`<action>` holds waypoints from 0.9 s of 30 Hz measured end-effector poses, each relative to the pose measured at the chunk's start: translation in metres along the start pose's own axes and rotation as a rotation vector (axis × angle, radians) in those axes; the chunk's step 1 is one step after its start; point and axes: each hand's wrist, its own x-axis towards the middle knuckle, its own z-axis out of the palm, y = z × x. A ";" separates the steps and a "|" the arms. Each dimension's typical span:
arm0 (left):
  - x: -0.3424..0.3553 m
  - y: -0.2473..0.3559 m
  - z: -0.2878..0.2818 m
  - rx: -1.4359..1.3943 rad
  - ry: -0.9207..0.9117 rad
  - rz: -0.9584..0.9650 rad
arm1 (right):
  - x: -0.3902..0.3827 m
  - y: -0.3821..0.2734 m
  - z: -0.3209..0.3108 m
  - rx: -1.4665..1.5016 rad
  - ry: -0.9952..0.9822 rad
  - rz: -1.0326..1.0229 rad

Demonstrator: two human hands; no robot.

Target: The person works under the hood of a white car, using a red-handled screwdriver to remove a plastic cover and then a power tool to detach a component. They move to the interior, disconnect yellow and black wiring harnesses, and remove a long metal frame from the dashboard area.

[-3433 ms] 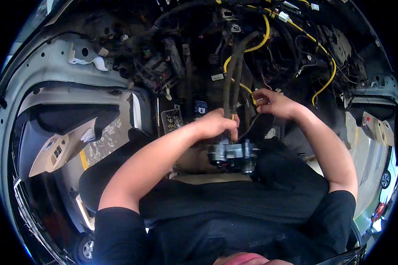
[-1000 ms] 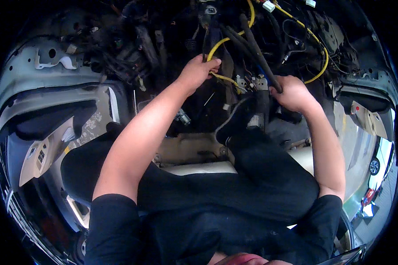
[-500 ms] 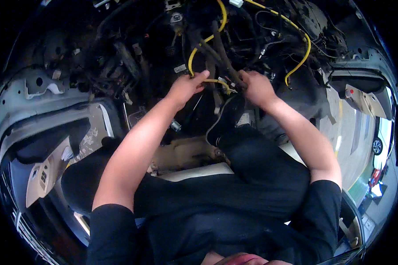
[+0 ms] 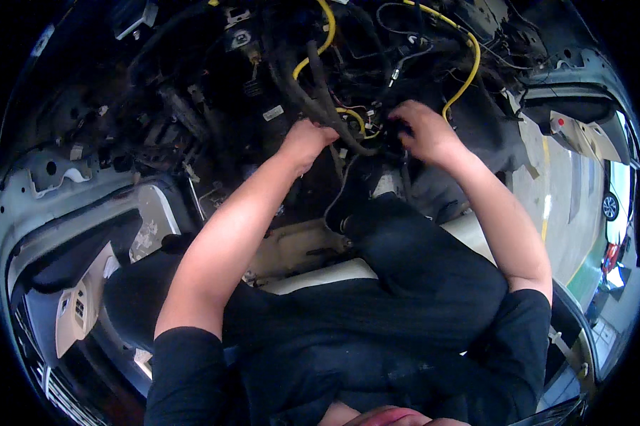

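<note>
In the dark, stripped front of a vehicle cabin, a thick black-wrapped wiring harness (image 4: 325,92) hangs down between my hands. My left hand (image 4: 308,142) is closed at the harness's left side, thumb and fingers pinched together; what lies in them is hidden. My right hand (image 4: 428,133) is to the right of the harness, fingers curled and smeared by motion, near dark wiring that I cannot make out. A yellow sleeved cable (image 4: 329,32) loops down behind the harness, its lower part bending near small pale connectors. Another yellow cable (image 4: 472,67) arcs down at the right.
Tangled wires and bare brackets fill the space ahead. Open doors stand at both sides, the left with a beige switch panel (image 4: 78,307), the right with a beige trim piece (image 4: 582,135). My bent leg (image 4: 419,248) lies below my hands. Outside stands a white car (image 4: 613,192).
My left hand has left the yellow cable and sits lower beside the harness. My right hand has come off the harness and moved slightly right. The whole view has shifted a little.
</note>
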 end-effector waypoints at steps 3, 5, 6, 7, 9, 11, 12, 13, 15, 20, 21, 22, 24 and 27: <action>0.002 0.001 0.004 -0.052 0.034 -0.032 | -0.031 0.018 0.010 -0.086 0.356 0.147; -0.002 0.003 0.005 -0.072 0.047 -0.059 | -0.045 0.037 0.035 0.316 0.268 0.537; -0.001 0.000 0.002 -0.051 0.032 -0.082 | -0.051 0.050 0.050 0.521 0.220 0.730; 0.001 -0.003 0.001 -0.027 0.008 -0.108 | -0.058 0.066 0.070 0.681 0.196 0.824; -0.003 -0.005 -0.008 -0.048 0.023 -0.139 | -0.053 0.046 0.081 1.285 0.142 0.910; -0.010 -0.003 -0.004 -0.060 0.015 -0.137 | -0.053 0.056 0.107 1.694 0.067 0.839; -0.017 0.003 0.002 -0.062 0.007 -0.118 | -0.053 0.059 0.123 1.680 0.133 0.855; -0.020 0.008 0.006 -0.065 -0.002 -0.101 | -0.054 0.063 0.137 1.664 0.199 0.873; -0.012 -0.002 -0.003 0.007 0.011 -0.079 | -0.048 0.048 0.128 1.606 0.315 0.909; -0.009 -0.018 -0.016 0.103 0.092 -0.076 | -0.041 -0.010 0.055 0.113 0.718 0.246; -0.009 -0.017 -0.012 0.114 0.096 -0.084 | -0.034 -0.012 0.045 0.059 0.619 0.158; -0.010 -0.017 -0.011 0.126 0.108 -0.091 | -0.022 -0.014 0.042 0.014 0.518 0.064; -0.009 -0.025 -0.020 0.180 0.127 -0.102 | 0.012 -0.021 0.041 -0.151 0.209 0.011; -0.007 -0.029 -0.026 0.284 0.092 -0.120 | 0.052 -0.015 0.074 -0.290 -0.090 0.098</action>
